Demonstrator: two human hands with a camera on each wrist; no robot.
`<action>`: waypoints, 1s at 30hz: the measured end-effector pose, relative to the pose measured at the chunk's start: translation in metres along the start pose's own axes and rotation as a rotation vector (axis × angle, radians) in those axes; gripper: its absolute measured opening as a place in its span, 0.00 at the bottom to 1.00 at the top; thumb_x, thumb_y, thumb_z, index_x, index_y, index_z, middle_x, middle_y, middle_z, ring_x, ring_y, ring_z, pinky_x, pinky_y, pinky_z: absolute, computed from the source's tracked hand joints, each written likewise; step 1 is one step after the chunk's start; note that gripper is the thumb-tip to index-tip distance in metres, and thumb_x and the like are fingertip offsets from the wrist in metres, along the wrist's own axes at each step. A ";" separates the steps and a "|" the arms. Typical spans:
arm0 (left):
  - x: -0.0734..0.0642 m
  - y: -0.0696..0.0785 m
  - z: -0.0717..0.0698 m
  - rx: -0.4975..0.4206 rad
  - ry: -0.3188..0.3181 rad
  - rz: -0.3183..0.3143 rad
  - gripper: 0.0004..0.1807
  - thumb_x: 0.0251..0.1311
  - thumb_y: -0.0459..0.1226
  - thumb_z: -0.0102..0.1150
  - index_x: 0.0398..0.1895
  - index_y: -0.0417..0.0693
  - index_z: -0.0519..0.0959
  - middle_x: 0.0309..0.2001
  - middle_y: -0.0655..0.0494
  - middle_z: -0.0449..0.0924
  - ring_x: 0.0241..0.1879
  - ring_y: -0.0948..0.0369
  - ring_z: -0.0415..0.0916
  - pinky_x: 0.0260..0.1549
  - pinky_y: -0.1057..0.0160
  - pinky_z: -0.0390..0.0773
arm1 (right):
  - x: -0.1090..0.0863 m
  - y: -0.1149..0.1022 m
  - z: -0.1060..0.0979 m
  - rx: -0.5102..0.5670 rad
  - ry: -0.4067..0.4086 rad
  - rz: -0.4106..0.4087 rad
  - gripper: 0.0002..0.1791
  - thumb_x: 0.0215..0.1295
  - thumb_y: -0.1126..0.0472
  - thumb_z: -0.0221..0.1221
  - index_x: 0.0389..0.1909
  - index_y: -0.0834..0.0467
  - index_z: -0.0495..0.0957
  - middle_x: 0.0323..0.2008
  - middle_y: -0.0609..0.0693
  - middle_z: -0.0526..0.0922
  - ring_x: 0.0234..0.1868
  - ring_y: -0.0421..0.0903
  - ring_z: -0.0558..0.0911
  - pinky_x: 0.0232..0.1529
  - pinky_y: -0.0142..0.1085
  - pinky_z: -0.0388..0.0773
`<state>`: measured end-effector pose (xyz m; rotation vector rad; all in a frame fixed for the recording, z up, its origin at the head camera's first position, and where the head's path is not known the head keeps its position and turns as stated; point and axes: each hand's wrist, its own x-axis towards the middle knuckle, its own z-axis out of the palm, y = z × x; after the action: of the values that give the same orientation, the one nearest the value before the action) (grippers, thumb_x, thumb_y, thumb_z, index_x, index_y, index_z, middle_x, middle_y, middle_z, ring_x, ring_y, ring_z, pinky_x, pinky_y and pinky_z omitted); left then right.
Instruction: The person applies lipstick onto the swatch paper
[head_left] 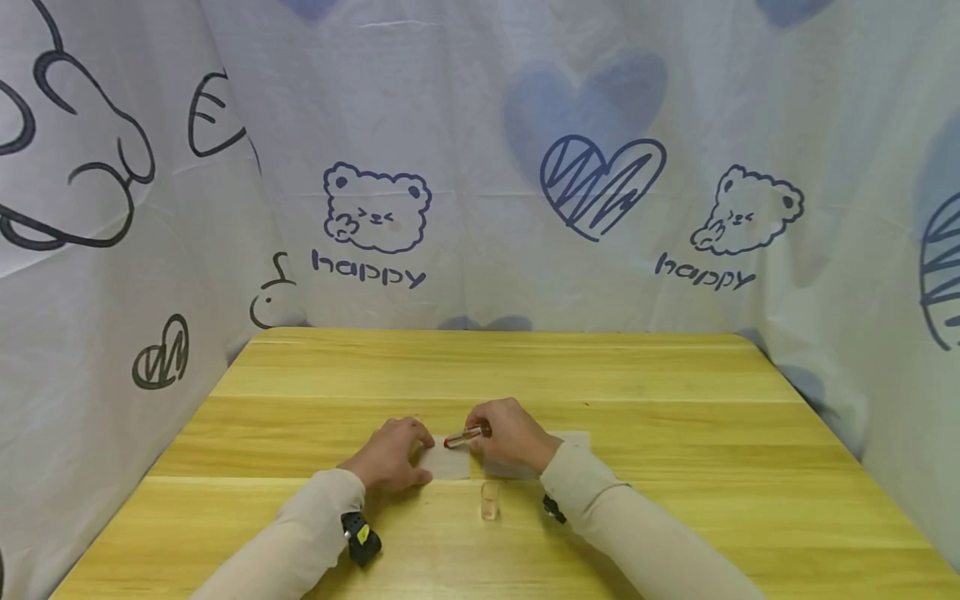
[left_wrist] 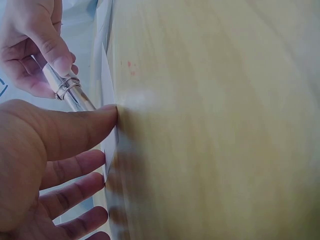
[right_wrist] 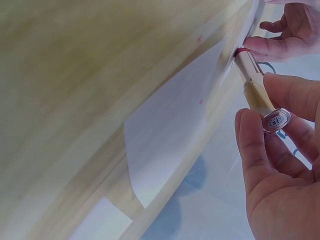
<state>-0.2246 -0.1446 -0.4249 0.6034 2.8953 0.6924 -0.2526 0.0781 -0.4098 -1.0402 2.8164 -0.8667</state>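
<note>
My right hand (head_left: pixel 513 433) pinches a lipstick (head_left: pixel 467 435) between thumb and fingers, its red tip pointing left and down at a small white paper (head_left: pixel 450 468). In the right wrist view, the red tip of the lipstick (right_wrist: pixel 243 50) is at or very near the paper's surface; contact is hard to tell. At the paper's left side rests my left hand (head_left: pixel 392 454), thumb and fingers spread, fingertips at its edge. A clear pinkish lipstick cap (head_left: pixel 489 502) stands on the table in front of the papers.
A second white paper (head_left: pixel 576 437) lies partly beneath my right hand and forearm. Small red marks (left_wrist: pixel 131 67) dot the wooden table (head_left: pixel 480 375). White printed curtains (head_left: pixel 480 167) hang behind the table and at its sides.
</note>
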 end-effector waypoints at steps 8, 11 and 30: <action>0.000 -0.001 0.000 0.003 -0.005 -0.004 0.19 0.48 0.38 0.75 0.43 0.44 0.82 0.53 0.46 0.75 0.57 0.43 0.68 0.57 0.44 0.65 | -0.002 -0.001 0.001 0.006 -0.020 -0.006 0.04 0.61 0.65 0.65 0.37 0.57 0.84 0.31 0.45 0.83 0.29 0.36 0.77 0.31 0.31 0.76; -0.002 -0.001 0.001 0.003 -0.013 -0.010 0.19 0.48 0.39 0.75 0.43 0.44 0.82 0.53 0.45 0.75 0.56 0.43 0.68 0.57 0.44 0.66 | -0.004 -0.002 0.001 0.012 -0.039 -0.009 0.05 0.61 0.65 0.65 0.38 0.58 0.84 0.32 0.46 0.83 0.29 0.36 0.77 0.31 0.31 0.76; -0.001 0.005 -0.003 0.004 -0.011 -0.017 0.19 0.48 0.38 0.75 0.43 0.42 0.82 0.54 0.44 0.75 0.57 0.41 0.67 0.58 0.44 0.65 | -0.009 -0.009 -0.006 0.020 -0.103 -0.014 0.07 0.61 0.64 0.66 0.40 0.58 0.84 0.34 0.46 0.84 0.31 0.36 0.78 0.34 0.30 0.77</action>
<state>-0.2226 -0.1423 -0.4205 0.5804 2.8888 0.6798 -0.2415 0.0809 -0.4013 -1.0714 2.7142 -0.8158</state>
